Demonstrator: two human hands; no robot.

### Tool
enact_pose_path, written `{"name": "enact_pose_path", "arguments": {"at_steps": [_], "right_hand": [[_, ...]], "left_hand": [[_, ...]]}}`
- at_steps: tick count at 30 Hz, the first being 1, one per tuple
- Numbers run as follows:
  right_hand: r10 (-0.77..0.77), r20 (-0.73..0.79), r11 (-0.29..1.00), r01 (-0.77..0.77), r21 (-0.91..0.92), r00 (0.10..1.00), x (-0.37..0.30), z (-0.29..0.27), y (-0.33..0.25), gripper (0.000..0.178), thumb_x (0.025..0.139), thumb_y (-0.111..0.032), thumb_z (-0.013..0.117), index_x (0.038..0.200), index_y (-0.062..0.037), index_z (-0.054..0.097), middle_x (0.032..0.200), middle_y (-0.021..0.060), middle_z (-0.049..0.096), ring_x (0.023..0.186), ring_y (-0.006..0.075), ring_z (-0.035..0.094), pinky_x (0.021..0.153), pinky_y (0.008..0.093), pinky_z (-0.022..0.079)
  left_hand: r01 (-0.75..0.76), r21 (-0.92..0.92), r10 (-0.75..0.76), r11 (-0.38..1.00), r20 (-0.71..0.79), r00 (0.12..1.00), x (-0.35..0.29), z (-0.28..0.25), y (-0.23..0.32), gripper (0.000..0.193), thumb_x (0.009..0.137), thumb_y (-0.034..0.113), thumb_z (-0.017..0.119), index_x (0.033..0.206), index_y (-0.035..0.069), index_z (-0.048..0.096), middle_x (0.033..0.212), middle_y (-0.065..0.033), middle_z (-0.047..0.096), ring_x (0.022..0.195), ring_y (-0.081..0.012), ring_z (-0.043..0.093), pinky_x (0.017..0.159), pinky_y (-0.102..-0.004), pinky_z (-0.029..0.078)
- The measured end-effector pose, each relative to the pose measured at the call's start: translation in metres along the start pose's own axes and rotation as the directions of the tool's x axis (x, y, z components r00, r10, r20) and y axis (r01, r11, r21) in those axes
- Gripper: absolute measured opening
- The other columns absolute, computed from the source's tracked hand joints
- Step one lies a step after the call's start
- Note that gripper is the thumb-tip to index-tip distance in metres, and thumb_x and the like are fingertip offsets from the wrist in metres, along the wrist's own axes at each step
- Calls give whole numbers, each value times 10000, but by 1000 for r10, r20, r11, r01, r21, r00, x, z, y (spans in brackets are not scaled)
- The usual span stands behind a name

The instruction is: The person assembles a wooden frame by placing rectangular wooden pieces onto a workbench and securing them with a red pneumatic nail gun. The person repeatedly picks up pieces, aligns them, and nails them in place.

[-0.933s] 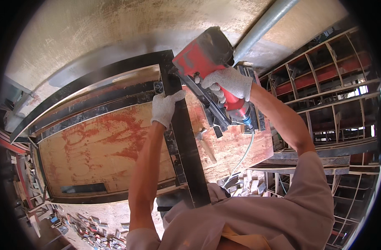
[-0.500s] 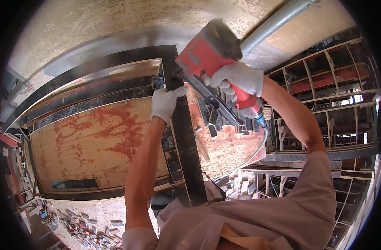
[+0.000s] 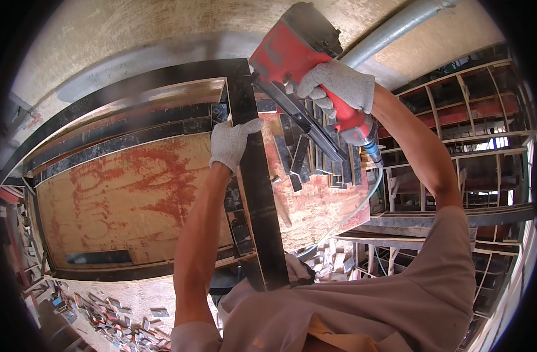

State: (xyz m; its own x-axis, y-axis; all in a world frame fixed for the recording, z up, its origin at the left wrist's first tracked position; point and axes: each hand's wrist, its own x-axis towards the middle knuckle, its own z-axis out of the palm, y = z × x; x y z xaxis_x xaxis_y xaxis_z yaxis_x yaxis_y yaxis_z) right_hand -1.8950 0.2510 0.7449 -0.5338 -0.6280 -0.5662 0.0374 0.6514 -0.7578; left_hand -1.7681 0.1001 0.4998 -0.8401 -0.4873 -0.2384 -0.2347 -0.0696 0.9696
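Observation:
My right hand (image 3: 342,88), in a whitish work glove, is closed around the handle of a red pneumatic nail gun (image 3: 289,50). The gun's nose is close to the far end of a black board (image 3: 261,199) that runs toward my body. Whether nose and board touch is unclear. My gloved left hand (image 3: 229,144) grips that board by its left edge, thumb lying across its top, other fingers partly hidden. A curved-looking far black board (image 3: 139,82) meets it at the corner. Both belong to a frame around a wooden panel (image 3: 133,199) with worn red paint.
Several short black wood blocks (image 3: 300,155) lie on a reddish board right of the frame. An air hose (image 3: 362,202) trails from the gun. Scrap pieces (image 3: 115,317) litter the floor at lower left. Stacked frames (image 3: 456,146) stand at the right, a metal pipe (image 3: 397,32) behind.
The nail gun has risen slightly up and away in my right hand. My left hand keeps its grip on the black board. The view has shifted a little.

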Motion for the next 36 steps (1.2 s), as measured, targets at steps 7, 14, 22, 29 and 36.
{"name": "enact_pose_path", "arguments": {"at_steps": [7,14,22,29,36], "right_hand": [[62,-17,998,-62,-29,998,1,2,-14,143,881,-141,655,901,-5,695,555,-14,477,425,93,459,391,257,359],[54,54,993,-48,-104,997,-13,-3,18,84,802,-121,657,780,-46,628,551,-17,464,450,93,444,441,268,374],[164,-126,984,-154,90,978,-61,5,73,133,873,-181,680,960,-87,644,591,-90,426,484,41,376,459,236,304],[273,-315,944,-189,270,909,-111,74,333,320,869,-188,646,1157,-48,669,610,-73,432,490,56,397,454,236,323],[526,117,808,-537,241,843,-109,366,421,235,858,-163,645,1064,-54,665,603,-52,455,478,79,419,443,254,342]], "left_hand": [[19,132,-8,991,-85,996,-3,-1,2,682,745,510,829,805,-152,677,670,-250,651,659,-308,658,656,-430,494],[50,-73,-49,996,25,998,-13,8,17,385,779,316,855,868,-46,759,763,-32,698,697,-101,597,647,-300,481],[-193,44,185,980,149,971,-14,0,22,539,902,433,685,1153,-44,692,1063,-202,741,953,-248,711,870,-369,546],[-55,104,66,993,-100,993,-158,-78,-77,437,940,470,585,1134,94,694,1089,-164,720,1025,-356,681,898,-417,530],[414,707,159,574,-592,790,-308,-402,-262,362,829,233,716,1166,127,638,1140,-96,656,1029,-279,645,865,-432,511]]}}
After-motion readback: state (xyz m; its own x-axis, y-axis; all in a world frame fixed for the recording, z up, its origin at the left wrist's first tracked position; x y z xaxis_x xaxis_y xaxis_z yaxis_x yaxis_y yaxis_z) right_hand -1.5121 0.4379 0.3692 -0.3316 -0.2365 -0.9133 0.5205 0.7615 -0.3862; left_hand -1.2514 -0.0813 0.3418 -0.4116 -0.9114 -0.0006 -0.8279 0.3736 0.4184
